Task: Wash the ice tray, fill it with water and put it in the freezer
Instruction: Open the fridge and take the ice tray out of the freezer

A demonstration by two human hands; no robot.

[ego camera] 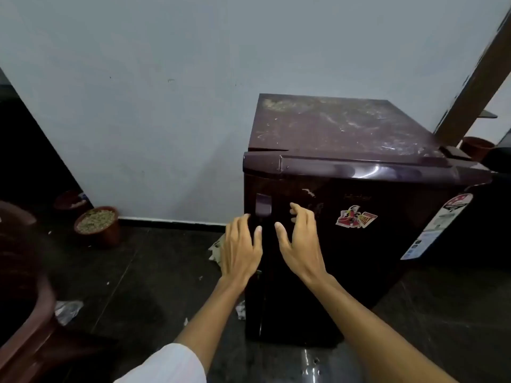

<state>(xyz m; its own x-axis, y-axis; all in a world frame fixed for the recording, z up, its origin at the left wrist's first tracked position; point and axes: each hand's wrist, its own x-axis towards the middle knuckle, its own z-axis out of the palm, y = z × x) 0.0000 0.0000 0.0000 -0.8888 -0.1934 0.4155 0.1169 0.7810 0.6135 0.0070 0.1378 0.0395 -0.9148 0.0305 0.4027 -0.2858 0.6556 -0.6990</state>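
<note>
Empty, fingers loosely spread, the left hand (240, 244) and right hand (300, 239) face the closed fridge door (359, 258); its upright handle (262, 207) lies just beyond, nearer the left.

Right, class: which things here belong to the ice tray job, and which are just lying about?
Job: fridge, left hand, right hand.
Lying about: plant pot, plastic scrap on the floor.

A small fridge (359, 244) stands against the far wall (166, 106), two pots (97, 225) on the floor (154, 272) to its left.
</note>
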